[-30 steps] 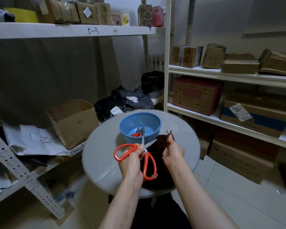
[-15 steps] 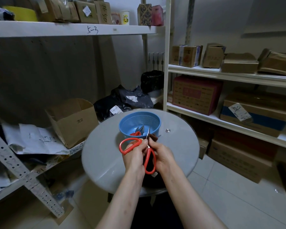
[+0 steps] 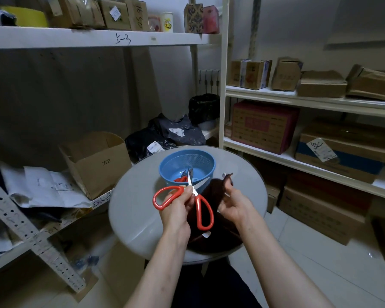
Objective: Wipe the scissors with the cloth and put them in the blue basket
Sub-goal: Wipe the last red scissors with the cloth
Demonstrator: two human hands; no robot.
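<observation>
**Head view: spread blades close to bare fingers and a loose cloth**

The round table (image 3: 138, 210) carries the whole job. The dark cloth (image 3: 216, 192) lies over its near side and reaches the near edge, so I judge that a hard tug could drag it off. The blue basket (image 3: 206, 161) stands at the far side of the table and already holds another red-handled pair (image 3: 181, 179). A second pair dropped in point first could catch in the perforated wall or tip the light basket.

The scissors (image 3: 201, 210) are held above the table, just in front of the basket, with the blades spread. One tip points up over the basket's rim and the other points toward the raised cloth. The left hand (image 3: 176, 210) is clamped round them near the pivot, with its fingers close to bare steel, and a slip there looks like the likeliest harm.

The right hand (image 3: 233, 203) pinches a lifted fold of the cloth beside the blades. Whether cloth and blade touch, I cannot tell. If the blades close while the cloth is drawn along them, they may cut the fabric or nick the pinching fingertips.
</observation>
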